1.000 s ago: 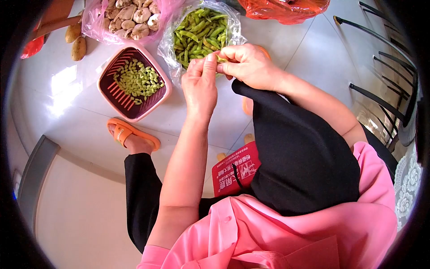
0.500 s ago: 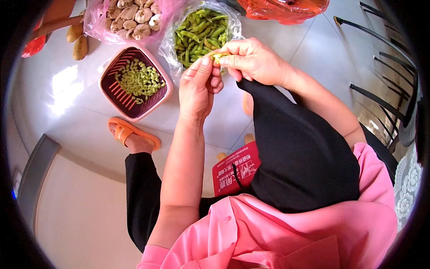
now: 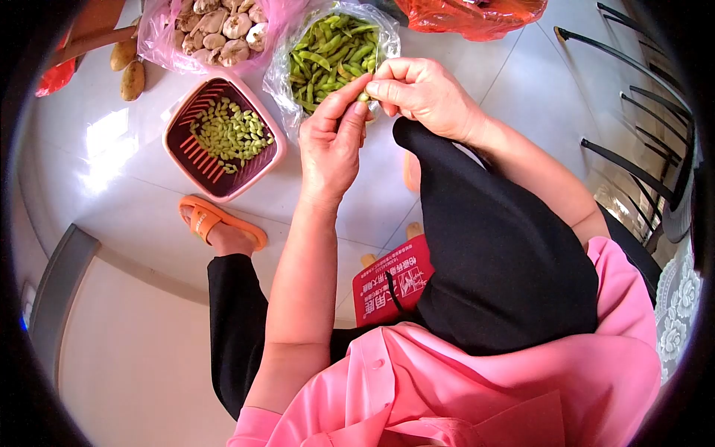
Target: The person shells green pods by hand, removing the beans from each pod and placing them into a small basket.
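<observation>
Between my hands is a small green soybean pod (image 3: 363,97), mostly covered by fingers. My left hand (image 3: 331,146) is closed, with thumb and forefinger pinching at the pod. From the other side my right hand (image 3: 426,98) grips it between thumb and bent fingers. Just beyond my hands lies a clear plastic bag (image 3: 278,65) filled with green soybean pods (image 3: 335,48). To its left stands a pink, dark-lined basket (image 3: 183,162) with shelled green beans (image 3: 231,132) spread over its slotted bottom.
A pink bag (image 3: 160,37) of garlic bulbs (image 3: 237,25) sits behind the basket, with potatoes (image 3: 132,80) to its left. A red plastic bag (image 3: 477,16) is at the top. Black metal rods (image 3: 629,165) stand at right. My orange slipper (image 3: 205,220) rests on the tiles.
My fingers have shifted along the pod. The yellowish piece that showed between them is now mostly out of sight, with a small green bit visible. The basket and bags stay put.
</observation>
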`<state>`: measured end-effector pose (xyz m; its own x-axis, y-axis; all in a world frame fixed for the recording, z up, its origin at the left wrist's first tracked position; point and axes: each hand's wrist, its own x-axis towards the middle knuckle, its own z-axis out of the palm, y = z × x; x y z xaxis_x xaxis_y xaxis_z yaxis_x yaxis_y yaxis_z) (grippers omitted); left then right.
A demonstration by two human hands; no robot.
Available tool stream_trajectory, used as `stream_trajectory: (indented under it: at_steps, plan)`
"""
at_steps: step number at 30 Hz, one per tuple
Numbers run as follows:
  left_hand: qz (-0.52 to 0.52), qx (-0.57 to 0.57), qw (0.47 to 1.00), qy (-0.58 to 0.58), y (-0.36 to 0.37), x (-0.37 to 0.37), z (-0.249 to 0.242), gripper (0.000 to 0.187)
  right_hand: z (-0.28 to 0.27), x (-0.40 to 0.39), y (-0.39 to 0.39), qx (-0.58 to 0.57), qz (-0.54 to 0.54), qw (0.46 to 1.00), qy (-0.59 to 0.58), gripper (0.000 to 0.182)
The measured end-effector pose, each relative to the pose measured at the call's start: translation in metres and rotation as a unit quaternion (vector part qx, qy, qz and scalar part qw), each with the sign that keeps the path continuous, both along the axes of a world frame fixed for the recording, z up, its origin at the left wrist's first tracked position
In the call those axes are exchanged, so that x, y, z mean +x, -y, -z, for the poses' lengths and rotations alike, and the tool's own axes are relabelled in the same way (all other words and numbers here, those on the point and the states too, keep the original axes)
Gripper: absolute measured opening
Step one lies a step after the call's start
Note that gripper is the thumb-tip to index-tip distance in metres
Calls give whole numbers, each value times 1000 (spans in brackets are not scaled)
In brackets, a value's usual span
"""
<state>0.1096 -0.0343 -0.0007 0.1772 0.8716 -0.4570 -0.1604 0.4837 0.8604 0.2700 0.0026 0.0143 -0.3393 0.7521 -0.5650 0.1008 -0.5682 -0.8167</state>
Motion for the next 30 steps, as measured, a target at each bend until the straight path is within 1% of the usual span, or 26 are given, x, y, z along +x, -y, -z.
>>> stream_trajectory:
  at_steps: [2, 3, 5, 6, 7, 8, 9, 10, 12, 15, 18, 20, 23, 27, 30]
  plan:
    - [-5, 13, 1000, -3, 0, 0, 1, 27, 4, 0, 2, -33, 18, 999, -37, 21]
    - [-4, 13, 1000, -3, 0, 1, 2, 27, 5, 0, 3, -33, 19, 999, -37, 21]
    - [-28, 30, 998, 39, 0, 2, 3, 24, 7, -1, 5, -132, 49, 986, -94, 23]
    - [-24, 37, 998, 48, 0, 2, 4, 18, 7, -1, 6, -132, 49, 986, -94, 23]
    - [-24, 37, 998, 48, 1, 2, 5, 18, 7, -2, 5, -158, 67, 978, -123, 23]
    - [-26, 22, 997, 71, 1, 2, 5, 18, 7, -2, 5, -184, 84, 968, -151, 23]
    - [-29, 7, 995, 95, 1, 1, 5, 18, 7, -2, 5, -184, 84, 968, -151, 23]
    - [-29, 8, 995, 95, 1, 1, 5, 18, 8, -1, 6, -180, 71, 968, -158, 23]
    - [-41, -52, 986, 151, 1, -1, 4, 18, 9, -1, 6, -175, 59, 969, -164, 23]
    - [-60, -84, 981, 165, -1, 1, -1, 18, 7, -2, 4, -146, 42, 980, -131, 22]
    - [-50, -70, 987, 137, -1, 2, -2, 17, 3, -5, 4, -125, 54, 984, -115, 21]
    - [-53, -74, 987, 135, 0, 1, 1, 17, 3, -5, 5, -78, 38, 992, -90, 20]
    - [-61, -93, 985, 134, -1, 1, 1, 17, -2, -6, 3, -63, 8, 995, -74, 20]
    - [-73, -146, 975, 153, -1, 3, -4, 16, 1, -3, 3, -97, 0, 991, -89, 21]
    - [-69, -141, 977, 145, -1, 3, -3, 16, -1, -2, 4, -101, 1, 989, -105, 20]
